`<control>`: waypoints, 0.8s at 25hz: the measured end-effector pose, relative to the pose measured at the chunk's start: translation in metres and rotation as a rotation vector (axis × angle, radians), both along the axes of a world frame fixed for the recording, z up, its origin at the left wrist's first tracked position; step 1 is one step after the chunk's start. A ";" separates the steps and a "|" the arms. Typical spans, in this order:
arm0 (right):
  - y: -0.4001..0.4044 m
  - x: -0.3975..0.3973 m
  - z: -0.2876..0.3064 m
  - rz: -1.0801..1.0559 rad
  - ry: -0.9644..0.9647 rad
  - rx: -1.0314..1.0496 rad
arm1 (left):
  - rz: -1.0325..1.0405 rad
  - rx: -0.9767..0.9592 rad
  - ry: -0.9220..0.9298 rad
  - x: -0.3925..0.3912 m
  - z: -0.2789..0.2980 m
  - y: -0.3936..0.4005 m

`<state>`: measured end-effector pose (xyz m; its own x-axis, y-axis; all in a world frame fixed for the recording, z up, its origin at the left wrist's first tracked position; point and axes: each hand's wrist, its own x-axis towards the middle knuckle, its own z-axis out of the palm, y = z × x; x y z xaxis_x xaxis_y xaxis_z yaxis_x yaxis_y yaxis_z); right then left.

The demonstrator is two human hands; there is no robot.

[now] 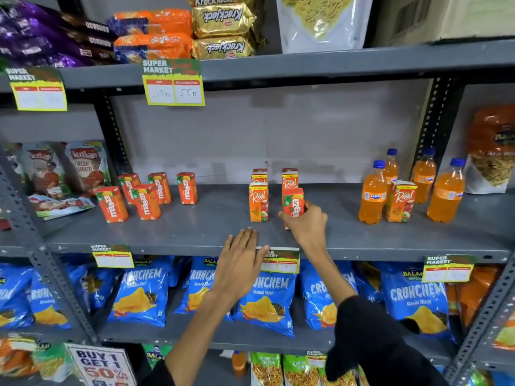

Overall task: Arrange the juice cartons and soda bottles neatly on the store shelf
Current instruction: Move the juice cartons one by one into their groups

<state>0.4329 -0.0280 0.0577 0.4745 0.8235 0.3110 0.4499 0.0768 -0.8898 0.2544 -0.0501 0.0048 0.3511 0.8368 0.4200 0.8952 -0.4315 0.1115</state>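
On the grey middle shelf [195, 232], my right hand [308, 224] grips a red Maaza carton [292, 203] standing just right of a Real carton [258, 201]. Two more Real cartons [289, 178] stand behind them. My left hand [239, 263] hovers flat with fingers apart over the shelf's front edge, holding nothing. Several Maaza cartons [146, 201] stand in a loose group at the left. At the right, several orange Fanta bottles [373, 193] with blue caps stand around another Real carton [401, 201].
Tomato sauce pouches [83, 165] lean at the far left of the shelf, a snack bag [493, 151] at the far right. Biscuit packs fill the shelf above; blue Crunchem chip bags [142, 291] hang below. Price tags [174, 82] stick out from shelf edges.
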 end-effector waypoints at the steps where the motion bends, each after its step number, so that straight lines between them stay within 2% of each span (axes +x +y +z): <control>1: -0.010 -0.005 0.000 0.020 -0.019 0.017 | 0.017 0.010 -0.002 -0.012 -0.001 0.000; 8: -0.020 -0.097 0.004 0.129 0.000 0.012 | 0.069 -0.003 0.005 -0.112 0.001 0.012; 15: 0.056 -0.239 0.019 0.201 0.072 0.058 | 0.093 -0.039 0.051 -0.230 0.007 0.047; 20: 0.101 -0.293 0.018 0.173 0.032 0.007 | 0.026 0.003 0.030 -0.242 -0.001 0.050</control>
<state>0.1402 0.0727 0.0758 0.3353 0.8919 0.3036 0.4008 0.1566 -0.9027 0.0123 0.0002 0.0041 0.3420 0.8446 0.4118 0.9088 -0.4087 0.0835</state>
